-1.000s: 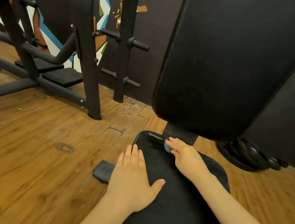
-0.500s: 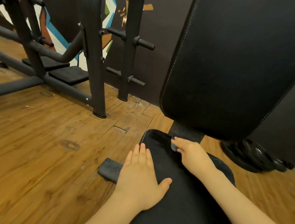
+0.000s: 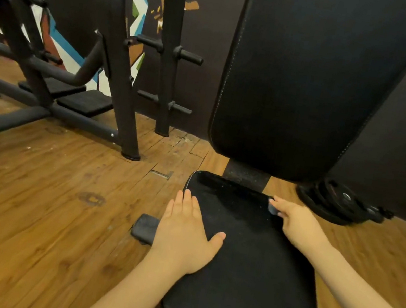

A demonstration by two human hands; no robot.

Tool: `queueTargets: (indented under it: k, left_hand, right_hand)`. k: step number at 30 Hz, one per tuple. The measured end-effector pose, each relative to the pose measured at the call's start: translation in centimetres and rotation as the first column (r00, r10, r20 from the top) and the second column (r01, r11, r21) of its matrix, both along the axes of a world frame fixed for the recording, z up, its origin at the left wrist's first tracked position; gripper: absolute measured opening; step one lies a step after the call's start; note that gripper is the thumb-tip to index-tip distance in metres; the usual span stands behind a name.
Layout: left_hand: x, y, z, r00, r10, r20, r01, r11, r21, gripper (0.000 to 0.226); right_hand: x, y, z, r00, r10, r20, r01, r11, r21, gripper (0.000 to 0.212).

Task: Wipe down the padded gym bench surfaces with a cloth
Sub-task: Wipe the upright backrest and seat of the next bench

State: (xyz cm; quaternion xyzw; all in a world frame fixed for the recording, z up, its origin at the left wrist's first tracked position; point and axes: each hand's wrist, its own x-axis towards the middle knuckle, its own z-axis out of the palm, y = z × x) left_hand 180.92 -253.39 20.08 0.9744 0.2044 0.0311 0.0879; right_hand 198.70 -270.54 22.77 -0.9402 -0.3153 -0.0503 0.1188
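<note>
Item: seat pad, black padded, runs from frame centre to 6 o'clock. Far end, abt 12 o'clock of the pad, looks damp and speckled.

Item: back pad, black, stitched edge, upright-tilted, at 1 o'clock of frame. No hand or cloth on it.

Item: cloth, small, grey-blue, mostly hidden under fingers. Sits on seat pad's far right corner, at 2 o'clock of the pad.

Item: right hand, fingers curled over cloth, holding it down on the pad. Exact grip underneath can't be told.

Item: left hand, flat, fingers straight & together, thumb spread; rests on pad's left edge at 9 o'clock, holds nothing. Prob. bracing.

Item: foot pad, dark, on wooden floor just left of left hand.

Item: weight plates, stacked on floor at 3 o'clock, by wall. Rack frame at 10 o'clock, well apart.

Step in hand (est.): wiping far end of seat pad, cloth at right corner. Task looks early-to-mid.

Next move needs (est.): steady downward pressure, overlapping passes toward 6 o'clock, left hand shifted off unwiped strip; then reach up for back pad.
</note>
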Motion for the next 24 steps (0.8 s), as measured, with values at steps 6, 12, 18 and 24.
queueTargets:
  k: [6, 12, 18, 24]
  left_hand:
    - [-0.1, -0.2, 0.2, 1.0, 0.016, 0.007, -0.016, 1.0, 0.003, 0.093]
    - [0.0, -0.1, 0.2, 1.0, 0.013, 0.005, -0.013, 1.0, -0.012, 0.092]
    - [0.0, -0.3, 0.2, 1.0, 0.015, 0.006, -0.015, 1.0, 0.009, 0.092]
    - [0.1, -0.3, 0.2, 1.0, 0.016, 0.008, -0.016, 1.0, 0.015, 0.092]
  right_hand:
    - [-2.7, 8.9, 0.7, 0.995, 0.097, -0.016, -0.099, 0.991, -0.089, 0.048]
    - [-1.7, 6.3, -0.2, 0.995, 0.094, -0.031, -0.096, 0.993, -0.066, 0.055]
    - [-0.4, -4.2, -0.8, 0.994, -0.096, -0.057, 0.101, 0.989, 0.104, 0.046]
    - [-1.8, 3.5, -0.6, 0.996, 0.071, -0.046, -0.07, 0.997, 0.008, 0.044]
